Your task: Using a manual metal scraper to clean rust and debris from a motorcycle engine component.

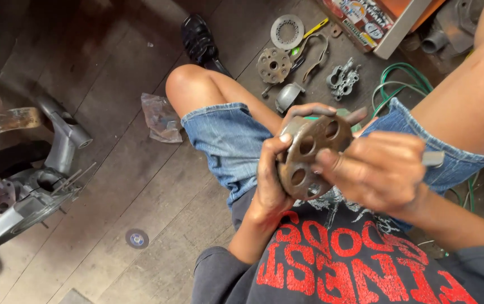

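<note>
1. I am looking down at a person sitting on a dark wooden floor [118, 186], knees up, in denim shorts [225, 141] and a dark shirt with red print.
2. The left hand [270, 180] is wrapping round the edge of a round metal disc with large holes [309, 152], thumb lying on the near rim and fingers curling behind it, so this hand is clamped firmly on the disc.
3. The disc is being held up in front of the chest, between the knees, tilted so its holed face is turned toward the right hand.
4. The right hand [379, 169] is closing in a fist-like grip on a small grey tool [434, 159], whose end is sticking out at the far side of the hand; the fingertips are pressing against the face of the disc.
5. The two hands are working close together, meeting at the disc.
6. On the floor beyond the knees are lying a second holed disc [274, 65], a thin toothed ring [287, 31], a small metal bracket [343, 79] and green wire [399, 81].
7. To the left is lying a grey engine casing [34, 191], and near it a crumpled plastic bag [162, 117].
</note>
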